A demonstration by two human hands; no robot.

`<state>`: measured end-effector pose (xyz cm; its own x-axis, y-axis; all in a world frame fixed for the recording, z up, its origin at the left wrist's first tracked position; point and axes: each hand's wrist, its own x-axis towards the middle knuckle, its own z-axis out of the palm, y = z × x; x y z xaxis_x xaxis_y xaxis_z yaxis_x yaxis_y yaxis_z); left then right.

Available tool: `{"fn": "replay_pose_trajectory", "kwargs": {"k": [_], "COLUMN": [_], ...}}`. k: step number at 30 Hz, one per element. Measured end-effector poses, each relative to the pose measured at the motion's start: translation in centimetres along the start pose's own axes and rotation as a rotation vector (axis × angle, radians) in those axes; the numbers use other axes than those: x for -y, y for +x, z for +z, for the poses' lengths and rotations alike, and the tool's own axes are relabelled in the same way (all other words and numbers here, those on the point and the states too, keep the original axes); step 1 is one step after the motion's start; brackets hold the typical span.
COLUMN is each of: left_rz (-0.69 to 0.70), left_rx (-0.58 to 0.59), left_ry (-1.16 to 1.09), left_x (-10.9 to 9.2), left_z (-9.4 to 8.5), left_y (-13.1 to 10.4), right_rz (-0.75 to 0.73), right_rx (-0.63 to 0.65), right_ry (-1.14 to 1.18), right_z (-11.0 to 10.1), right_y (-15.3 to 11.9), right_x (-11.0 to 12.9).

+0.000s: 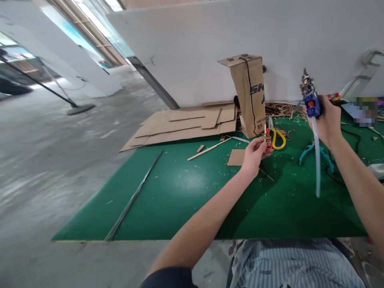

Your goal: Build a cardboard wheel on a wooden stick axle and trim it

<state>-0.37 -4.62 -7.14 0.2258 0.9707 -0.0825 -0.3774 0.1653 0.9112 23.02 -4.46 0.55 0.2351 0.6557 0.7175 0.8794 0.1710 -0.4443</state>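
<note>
My left hand [254,155] is closed in a pinch above the green table, on a small piece with a short pale stick [265,129] standing up from it; its exact make-up is too small to tell. Off to the right, my right hand [327,119] grips a blue hot glue gun [313,105] raised over the tabletop. Its tip points up and is crusted with residue, and a translucent glue stick [317,160] hangs from its rear. Yellow-and-red-handled scissors [279,140] lie just behind my left fingers. Below the glue gun rest teal-handled pliers [306,153].
Flat cardboard sheets [180,125] and a tall cardboard box [248,96] occupy the back of the green table [180,188]. Thin wood strips [209,149], a small cardboard square [235,157] and a bundle of thin dark rods [136,194] lie on it. A black cable [357,140] runs at right.
</note>
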Motion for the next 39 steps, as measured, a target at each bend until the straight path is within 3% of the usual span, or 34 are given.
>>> {"fn": "replay_pose_trajectory", "kwargs": {"k": [6, 10, 15, 24, 33, 39], "left_rz": [0.021, 0.069, 0.103, 0.132, 0.153, 0.175], "left_rx": [0.001, -0.016, -0.077, -0.079, -0.066, -0.058], "left_ry": [0.034, 0.083, 0.17, 0.262, 0.286, 0.306], "left_x": [-0.4, -0.4, -0.3, -0.5, -0.3, -0.4], "left_z": [0.1, -0.2, -0.6, -0.5, -0.6, -0.6], "left_y": [-0.2, 0.1, 0.6, 0.5, 0.7, 0.7], "right_rz": [0.236, 0.324, 0.46, 0.355, 0.316, 0.374], "right_rx": [0.382, 0.419, 0.564, 0.684, 0.695, 0.679], "right_ry": [0.428, 0.48, 0.567, 0.439, 0.473, 0.508], "right_z": [1.5, 1.8, 1.8, 1.8, 1.9, 2.1], "right_y": [-5.9, -8.6, -10.4, -10.3, -9.9, -10.0], "right_x": [1.9, 2.3, 1.6, 0.9, 1.2, 0.9]}}
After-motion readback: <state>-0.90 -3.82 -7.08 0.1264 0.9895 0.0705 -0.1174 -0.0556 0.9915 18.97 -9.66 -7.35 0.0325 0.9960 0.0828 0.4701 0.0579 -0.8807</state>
